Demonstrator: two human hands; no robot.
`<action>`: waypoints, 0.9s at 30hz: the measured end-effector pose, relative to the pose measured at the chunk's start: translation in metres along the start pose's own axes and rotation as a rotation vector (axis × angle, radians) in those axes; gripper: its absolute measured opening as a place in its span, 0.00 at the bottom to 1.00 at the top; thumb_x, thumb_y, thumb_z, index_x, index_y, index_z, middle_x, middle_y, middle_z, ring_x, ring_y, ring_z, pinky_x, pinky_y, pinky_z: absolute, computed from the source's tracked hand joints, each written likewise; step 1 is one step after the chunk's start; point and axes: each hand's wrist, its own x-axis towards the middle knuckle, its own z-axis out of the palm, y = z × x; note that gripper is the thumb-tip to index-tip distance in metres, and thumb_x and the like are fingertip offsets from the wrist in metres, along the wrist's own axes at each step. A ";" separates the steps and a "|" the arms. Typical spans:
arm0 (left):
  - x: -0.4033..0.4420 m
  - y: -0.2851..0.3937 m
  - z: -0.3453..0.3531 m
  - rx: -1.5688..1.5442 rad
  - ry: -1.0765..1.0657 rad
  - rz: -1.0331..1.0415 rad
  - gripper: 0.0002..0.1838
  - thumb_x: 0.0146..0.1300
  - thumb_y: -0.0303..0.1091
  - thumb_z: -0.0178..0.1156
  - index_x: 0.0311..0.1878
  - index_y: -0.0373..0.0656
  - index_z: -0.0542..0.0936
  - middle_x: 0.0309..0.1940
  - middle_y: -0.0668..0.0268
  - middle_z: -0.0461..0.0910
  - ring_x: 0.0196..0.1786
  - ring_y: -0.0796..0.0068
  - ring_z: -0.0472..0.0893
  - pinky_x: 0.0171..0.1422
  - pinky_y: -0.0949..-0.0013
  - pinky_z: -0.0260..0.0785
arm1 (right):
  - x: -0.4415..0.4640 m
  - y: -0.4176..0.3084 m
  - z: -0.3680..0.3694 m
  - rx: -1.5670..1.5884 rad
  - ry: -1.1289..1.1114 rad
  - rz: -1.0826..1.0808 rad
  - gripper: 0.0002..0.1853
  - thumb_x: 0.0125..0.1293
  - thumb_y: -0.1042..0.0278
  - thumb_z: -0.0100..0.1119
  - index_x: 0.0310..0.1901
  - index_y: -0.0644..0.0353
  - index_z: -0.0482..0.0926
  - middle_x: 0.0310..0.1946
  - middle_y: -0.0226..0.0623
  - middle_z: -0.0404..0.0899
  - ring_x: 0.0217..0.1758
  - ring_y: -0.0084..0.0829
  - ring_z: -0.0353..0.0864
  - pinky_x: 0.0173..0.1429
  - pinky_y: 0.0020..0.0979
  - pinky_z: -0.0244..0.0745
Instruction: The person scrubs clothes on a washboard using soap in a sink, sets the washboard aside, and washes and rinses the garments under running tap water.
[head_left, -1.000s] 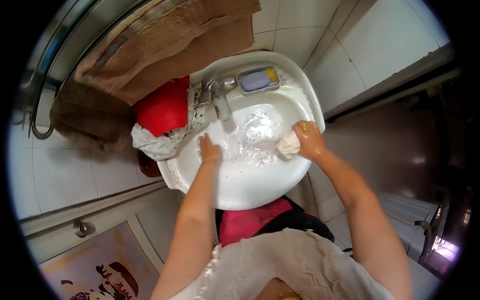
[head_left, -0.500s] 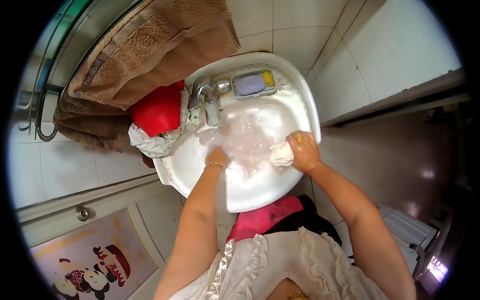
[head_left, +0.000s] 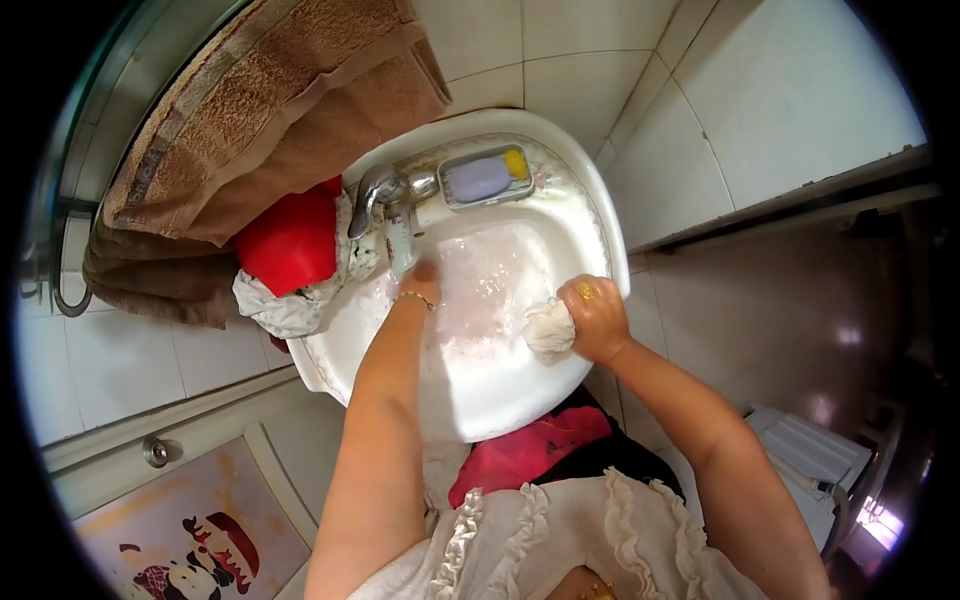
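Note:
My right hand [head_left: 597, 318] is closed around a bunched-up whitish cloth [head_left: 549, 328], held over the right side of the white washbasin [head_left: 612, 215]. A yellow ring shows on one of its fingers. My left hand [head_left: 419, 279], with a bracelet at the wrist, is in the basin just under the faucet [head_left: 377, 195]. Motion blur and water hide its fingers, so what they do cannot be made out. Cloudy, bubbly water [head_left: 480, 290] covers the basin's bottom.
A soap dish [head_left: 487, 178] with a lilac bar and a yellow piece sits on the back ledge. Left of the faucet lie a red item [head_left: 290, 240] and a crumpled white cloth [head_left: 275, 303]. Brown towels [head_left: 280, 110] hang above them.
My left hand has moved from the water up toward the faucet. My right hand keeps its grip on the bunched cloth. The view has shifted slightly.

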 end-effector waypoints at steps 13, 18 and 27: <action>0.003 0.061 -0.034 0.732 -0.267 0.377 0.12 0.60 0.29 0.52 0.41 0.40 0.85 0.40 0.53 0.84 0.43 0.55 0.84 0.43 0.55 0.76 | 0.002 -0.004 0.000 -0.039 0.007 0.012 0.17 0.43 0.74 0.61 0.39 0.58 0.76 0.39 0.37 0.78 0.49 0.41 0.74 0.54 0.39 0.64; -0.001 0.064 -0.027 0.670 -0.208 0.355 0.11 0.60 0.30 0.56 0.40 0.39 0.85 0.39 0.53 0.84 0.41 0.57 0.85 0.43 0.61 0.78 | 0.003 -0.006 0.000 -0.040 -0.009 0.028 0.17 0.43 0.73 0.63 0.39 0.58 0.76 0.40 0.38 0.78 0.49 0.41 0.74 0.53 0.40 0.64; -0.001 0.057 -0.029 0.481 -0.258 0.293 0.16 0.65 0.39 0.50 0.49 0.41 0.80 0.45 0.52 0.82 0.46 0.54 0.83 0.52 0.60 0.75 | 0.004 -0.006 0.001 -0.029 0.007 0.042 0.16 0.44 0.71 0.64 0.39 0.57 0.76 0.40 0.38 0.78 0.49 0.41 0.74 0.54 0.40 0.64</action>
